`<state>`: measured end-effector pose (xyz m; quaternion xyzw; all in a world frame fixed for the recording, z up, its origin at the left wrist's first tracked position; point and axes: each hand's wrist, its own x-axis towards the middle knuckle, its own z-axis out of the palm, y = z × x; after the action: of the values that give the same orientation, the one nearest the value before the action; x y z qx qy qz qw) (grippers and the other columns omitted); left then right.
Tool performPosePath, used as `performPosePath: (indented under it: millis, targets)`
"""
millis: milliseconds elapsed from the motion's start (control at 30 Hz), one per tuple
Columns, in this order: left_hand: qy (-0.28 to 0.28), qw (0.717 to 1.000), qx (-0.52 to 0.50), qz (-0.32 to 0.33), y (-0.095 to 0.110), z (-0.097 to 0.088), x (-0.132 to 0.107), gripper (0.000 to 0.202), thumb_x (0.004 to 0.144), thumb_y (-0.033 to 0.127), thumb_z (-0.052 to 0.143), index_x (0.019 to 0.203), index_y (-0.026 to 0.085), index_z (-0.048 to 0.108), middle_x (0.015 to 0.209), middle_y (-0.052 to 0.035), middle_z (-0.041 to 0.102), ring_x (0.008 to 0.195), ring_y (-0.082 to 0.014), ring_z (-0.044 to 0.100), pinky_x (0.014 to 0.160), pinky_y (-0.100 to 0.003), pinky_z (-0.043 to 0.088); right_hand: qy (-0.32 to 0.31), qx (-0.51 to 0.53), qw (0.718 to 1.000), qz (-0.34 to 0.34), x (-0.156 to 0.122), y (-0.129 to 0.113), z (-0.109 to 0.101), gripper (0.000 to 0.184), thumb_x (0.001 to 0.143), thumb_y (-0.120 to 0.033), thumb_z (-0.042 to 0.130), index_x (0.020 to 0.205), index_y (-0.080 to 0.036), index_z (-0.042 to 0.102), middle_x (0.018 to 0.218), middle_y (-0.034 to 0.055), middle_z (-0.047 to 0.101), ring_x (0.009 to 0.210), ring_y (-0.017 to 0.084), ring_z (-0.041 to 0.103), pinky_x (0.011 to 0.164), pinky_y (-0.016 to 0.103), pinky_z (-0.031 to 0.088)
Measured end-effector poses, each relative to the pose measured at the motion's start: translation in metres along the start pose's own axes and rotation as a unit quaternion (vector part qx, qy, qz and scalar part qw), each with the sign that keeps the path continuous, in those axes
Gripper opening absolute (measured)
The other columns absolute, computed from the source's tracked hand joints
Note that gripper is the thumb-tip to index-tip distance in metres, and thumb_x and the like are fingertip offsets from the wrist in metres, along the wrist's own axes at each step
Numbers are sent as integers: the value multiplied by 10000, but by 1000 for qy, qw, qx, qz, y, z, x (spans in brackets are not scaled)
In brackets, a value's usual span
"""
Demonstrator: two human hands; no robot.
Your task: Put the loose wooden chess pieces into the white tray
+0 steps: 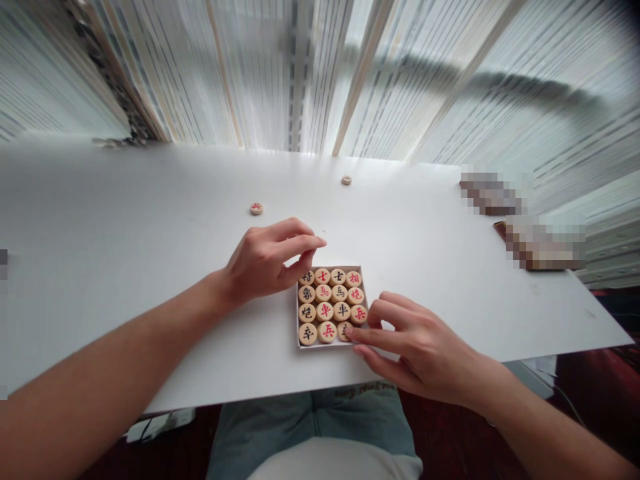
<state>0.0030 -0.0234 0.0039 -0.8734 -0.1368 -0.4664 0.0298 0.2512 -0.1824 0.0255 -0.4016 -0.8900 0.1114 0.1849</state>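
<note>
In the near row of the box (pixel 325 346) on the bench (pixel 200 360), a black xiangqi piece (pixel 341 333) is touched by the right hand (pixel 425 343), its grip apart; whether the grip of the left hand (pixel 265 257) is together cannot be told. Light, level pressure is advised.

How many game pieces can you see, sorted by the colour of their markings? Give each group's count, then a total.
Black-marked pieces in the box: 8
Red-marked pieces in the box: 7
Loose red-marked piece: 1
Loose piece with unclear marking: 1
Total visible: 17 (the right hand may hide another)
</note>
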Motion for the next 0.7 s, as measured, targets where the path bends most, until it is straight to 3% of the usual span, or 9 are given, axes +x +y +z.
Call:
performPosePath:
  millis: [467, 600, 700]
  targets:
    - [-5, 999, -34, -9, 1, -3, 0, 253, 882, 37, 672, 1079, 184, 729, 948, -43, 776, 794, -132, 744, 683, -222, 581, 35, 26, 999, 6, 4, -3, 0, 198, 984, -194, 639, 1141, -199, 759, 864, 76, 636, 742, 209, 516, 639, 338, 434]
    - [19, 998, -40, -51, -3, -3, 1, 258, 893, 28, 657, 1069, 195, 743, 956, -39, 780, 820, -126, 740, 736, -226, 590, 93, 70, 993, 7, 16, 5, -12, 197, 980, -141, 623, 1117, -181, 759, 804, 52, 656, 703, 175, 557, 613, 299, 453]
    - [45, 992, -24, -119, -12, -9, 2, 210, 914, 62, 643, 1017, 192, 770, 890, -30, 773, 729, -121, 697, 725, -253, 573, 136, 86, 986, 37, 35, 22, -23, 181, 1005, -183, 612, 1039, -183, 790, 792, 53, 691, 684, 155, 610, 586, 269, 463]
